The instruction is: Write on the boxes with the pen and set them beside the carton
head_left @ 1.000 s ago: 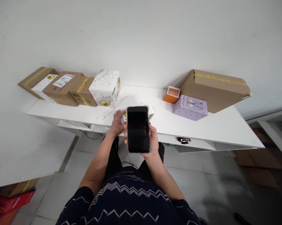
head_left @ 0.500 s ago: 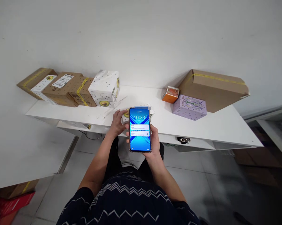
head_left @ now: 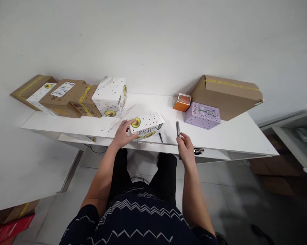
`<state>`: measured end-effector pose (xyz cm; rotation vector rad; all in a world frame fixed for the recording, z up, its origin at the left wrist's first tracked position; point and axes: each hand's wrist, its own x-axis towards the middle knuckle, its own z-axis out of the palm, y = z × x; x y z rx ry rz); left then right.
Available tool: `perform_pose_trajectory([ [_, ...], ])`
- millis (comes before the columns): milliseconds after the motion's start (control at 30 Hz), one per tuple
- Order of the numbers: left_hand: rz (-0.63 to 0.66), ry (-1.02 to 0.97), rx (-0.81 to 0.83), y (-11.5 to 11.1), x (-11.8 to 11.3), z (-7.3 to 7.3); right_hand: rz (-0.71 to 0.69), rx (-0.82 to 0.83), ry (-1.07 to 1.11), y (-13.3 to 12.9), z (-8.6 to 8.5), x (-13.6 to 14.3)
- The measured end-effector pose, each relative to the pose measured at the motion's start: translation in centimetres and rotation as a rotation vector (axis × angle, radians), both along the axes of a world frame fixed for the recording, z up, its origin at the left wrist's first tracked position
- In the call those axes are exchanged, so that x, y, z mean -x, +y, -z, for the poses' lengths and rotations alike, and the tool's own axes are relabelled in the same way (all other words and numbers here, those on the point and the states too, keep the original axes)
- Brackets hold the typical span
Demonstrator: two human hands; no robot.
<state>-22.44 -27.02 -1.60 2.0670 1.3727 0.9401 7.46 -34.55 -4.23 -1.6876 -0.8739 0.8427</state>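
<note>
My left hand [head_left: 123, 134] is curled round the left end of a white box with avocado pictures [head_left: 149, 125], which lies on the white shelf [head_left: 235, 137]. Its fingers rest on top and the thumb on the front side. To the right, over the shelf's front edge, my right hand [head_left: 186, 149] grips a phone [head_left: 178, 129] turned edge-on, so the screen is hidden. A thin dark object like a pen [head_left: 160, 137] shows beside the white box's right end.
Brown cartons [head_left: 63, 103] and a taller white avocado box [head_left: 109, 93] stand along the wall at left. An orange box [head_left: 182, 102], a lilac box [head_left: 202, 115] and a large brown carton [head_left: 225, 97] are on the right. Something shiny [head_left: 198, 151] sits below the shelf's front edge.
My right hand has carried the phone from the middle to the right and turned it edge-on, uncovering the white avocado box. My left hand stays at that box, its thumb now on the front.
</note>
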Motion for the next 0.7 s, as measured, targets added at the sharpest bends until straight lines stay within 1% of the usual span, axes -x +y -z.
perform_pose_trajectory([
  [67, -0.034, -0.021, -0.019, 0.4, 0.1, 0.1, -0.010, 0.133, -0.345, 1.1, 1.0, -1.1],
  [133, -0.089, -0.026, -0.039, 0.9, 0.0, 0.3, -0.028, 0.272, -0.599, 2.2, 1.4, -1.3],
  [200, -0.165, -0.027, -0.060, 1.7, -0.1, 0.5, -0.034, 0.372, -0.775, 3.1, 1.6, -1.0],
  [267, -0.261, -0.046, -0.079, 2.9, -0.5, 0.7, -0.046, 0.412, -0.882, 3.9, 1.8, -0.4],
  [333, -0.366, -0.072, -0.094, 4.4, -1.2, 0.6, -0.050, 0.412, -0.936, 4.6, 2.0, 0.2],
  [400, -0.451, -0.078, -0.090, 6.3, -2.5, 0.4, -0.050, 0.403, -0.949, 5.3, 2.2, 0.6],
  [500, -0.512, -0.064, -0.069, 9.2, -5.5, 0.0, -0.056, 0.399, -0.938, 6.0, 2.5, 0.9],
  [600, -0.493, -0.056, -0.036, 11.7, -9.6, -0.2, -0.061, 0.386, -0.931, 6.2, 2.7, 0.6],
  [700, -0.402, -0.033, 0.009, 13.6, -14.1, -0.5, -0.106, 0.367, -0.907, 6.0, 3.1, -0.2],
])
